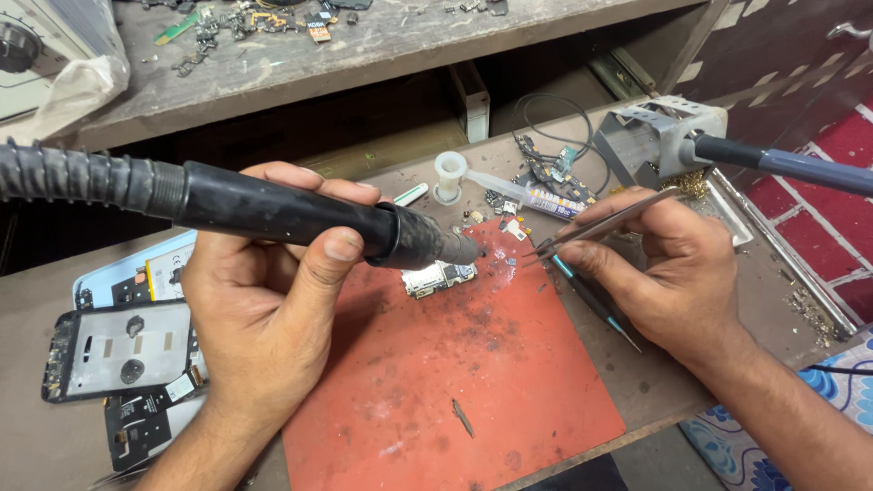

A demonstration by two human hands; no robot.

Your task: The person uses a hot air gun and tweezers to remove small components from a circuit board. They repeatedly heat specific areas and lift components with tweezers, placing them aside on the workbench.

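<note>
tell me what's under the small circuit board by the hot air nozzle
The small circuit board lies on the red work mat, which rests on the wooden bench. The hot air handpiece in the left hand covers the board's upper edge.

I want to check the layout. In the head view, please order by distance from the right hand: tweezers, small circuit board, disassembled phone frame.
From the right hand:
1. Tweezers, held in its fingers.
2. Small circuit board, on the red mat, left of it.
3. Disassembled phone frame, far left on the bench.

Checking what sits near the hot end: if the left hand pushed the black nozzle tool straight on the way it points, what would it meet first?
Probably the tips of the tweezers held by the right hand, just past the tool in the left hand. The small circuit board lies lower, though depth is unclear.
</note>
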